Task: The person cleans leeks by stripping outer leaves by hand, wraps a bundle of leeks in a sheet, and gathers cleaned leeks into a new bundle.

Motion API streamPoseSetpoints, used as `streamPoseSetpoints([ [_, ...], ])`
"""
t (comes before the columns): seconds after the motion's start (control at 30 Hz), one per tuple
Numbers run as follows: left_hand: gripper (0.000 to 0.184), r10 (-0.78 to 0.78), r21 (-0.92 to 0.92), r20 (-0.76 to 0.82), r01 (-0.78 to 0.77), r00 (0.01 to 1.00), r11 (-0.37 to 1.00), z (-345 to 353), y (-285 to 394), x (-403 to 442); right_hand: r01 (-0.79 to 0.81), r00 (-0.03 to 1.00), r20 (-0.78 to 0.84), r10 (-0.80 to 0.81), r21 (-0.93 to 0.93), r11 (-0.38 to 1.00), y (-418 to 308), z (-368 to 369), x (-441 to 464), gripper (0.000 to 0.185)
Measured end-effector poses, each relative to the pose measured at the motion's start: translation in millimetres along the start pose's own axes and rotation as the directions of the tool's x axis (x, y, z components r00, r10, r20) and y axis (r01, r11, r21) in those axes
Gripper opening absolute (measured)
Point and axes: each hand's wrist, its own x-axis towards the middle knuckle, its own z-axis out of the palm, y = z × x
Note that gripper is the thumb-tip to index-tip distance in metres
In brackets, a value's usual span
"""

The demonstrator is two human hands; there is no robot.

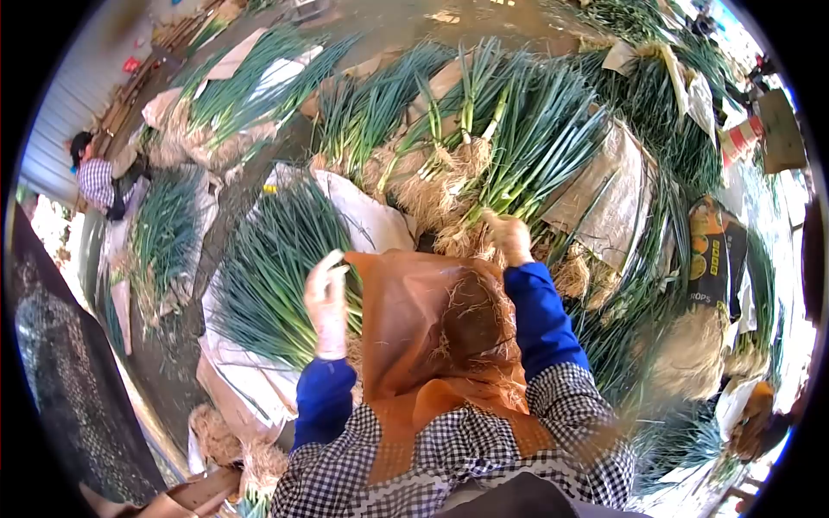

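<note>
My right hand [508, 237] is closed around the root end of some green onions [518, 177], whose long green leaves point up and away. Tan, stringy roots [453, 237] hang beside that hand. My left hand [326, 302] is raised near the corner of the orange apron [401, 298] on my lap, its fingers apart and slightly blurred; I see nothing in them. Below and left of it lies a large fanned bundle of green onions [276, 268] on pale sheeting. Loose root bits are stuck to the apron.
More green onion piles [380, 112] lie ahead, on sacks and sheets. A co-worker [108, 177] in a checked top sits at the far left. On the right are a printed black-and-yellow sack [712, 255] and a root-covered bundle [686, 354]. Wet floor [173, 371] shows to the left.
</note>
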Motion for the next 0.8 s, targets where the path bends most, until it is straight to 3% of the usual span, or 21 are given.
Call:
streamPoseSetpoints([
  [0.03,0.025,0.008,-0.035,0.094,-0.005,0.996,0.999,26,25,3,0.045,0.997,0.066,-0.034,-0.179,0.983,5,22,17,0.025],
  [0.07,0.025,0.067,-0.025,0.175,-0.064,0.982,0.998,51,31,4,0.382,0.919,0.076,-0.387,-0.419,0.824,9,32,17,0.027],
  [0.1,0.025,0.076,0.068,0.306,-0.102,0.949,0.992,71,43,6,0.611,0.719,0.17,-0.674,-0.616,0.497,17,46,22,0.03],
  [0.13,0.025,-0.006,-0.027,0.371,0.018,0.929,0.999,97,62,-1,0.668,0.679,0.117,-0.725,-0.507,0.544,37,60,46,0.027],
  [0.17,0.024,0.032,-0.021,0.402,-0.025,0.915,0.999,116,44,0,0.718,0.642,0.055,-0.765,-0.394,0.574,49,69,61,0.023],
  [0.2,0.028,0.07,-0.066,0.391,-0.048,0.918,0.997,129,34,1,0.596,0.776,-0.059,-0.628,-0.257,0.761,29,48,35,0.015],
  [0.23,0.032,0.106,-0.116,0.381,-0.067,0.919,0.991,142,25,2,0.122,0.991,0.002,-0.137,0.445,0.887,19,34,23,0.013],
  [0.3,0.042,-0.226,-0.143,0.471,0.327,0.852,0.934,172,5,-4,0.005,0.953,0.217,-0.21,0.682,0.731,-1,-33,-38,0.025],
  [0.33,0.053,-0.192,-0.121,0.684,0.368,0.704,0.922,182,6,-12,0.025,0.934,0.224,-0.277,0.736,0.677,14,-37,-50,0.024],
  [0.37,0.045,-0.321,-0.071,0.812,0.628,0.488,0.775,200,-3,-35,0.05,0.91,0.218,-0.352,0.787,0.615,29,-44,-56,0.023],
  [0.43,0.031,-0.406,-0.021,0.849,0.79,0.338,0.613,214,-6,-75,-0.039,0.932,0.273,-0.24,0.732,0.68,41,-52,-69,0.026],
  [0.5,0.015,-0.485,0.051,0.826,0.818,0.287,0.573,213,1,-99,0.117,0.987,0.032,-0.16,0.541,0.833,51,-50,-72,0.031],
  [0.53,0.011,-0.413,0.015,0.863,0.803,0.291,0.596,217,-12,-111,0.112,0.992,-0.016,-0.121,0.506,0.855,58,-45,-67,0.029],
  [0.57,0.011,-0.41,-0.008,0.871,0.844,0.27,0.536,217,-17,-119,0.22,0.968,-0.153,-0.199,0.135,0.966,63,-41,-65,0.031],
  [0.63,0.015,-0.495,-0.035,0.856,0.973,0.147,0.23,214,-1,-113,0.332,0.865,-0.26,-0.429,-0.344,0.878,61,-37,-77,0.035],
  [0.67,0.015,-0.494,-0.029,0.858,0.973,0.142,0.23,215,-5,-113,0.265,0.897,-0.263,-0.356,-0.324,0.908,63,-40,-84,0.037],
  [0.7,0.014,-0.54,-0.004,0.807,0.917,0.239,0.399,217,-15,-114,0.292,0.875,-0.257,-0.411,-0.396,0.87,61,-43,-95,0.04],
  [0.73,0.014,-0.561,0.033,0.753,0.831,0.344,0.555,220,-21,-114,0.348,0.892,-0.146,-0.428,-0.383,0.856,63,-47,-107,0.04],
  [0.77,0.014,-0.563,0.035,0.754,0.835,0.339,0.55,224,-26,-115,0.403,0.896,-0.028,-0.442,-0.362,0.84,68,-52,-121,0.041],
  [0.8,0.014,-0.565,-0.076,0.751,0.895,0.341,0.44,226,-30,-112,0.457,0.889,0.065,-0.454,-0.208,0.865,77,-64,-144,0.04],
])
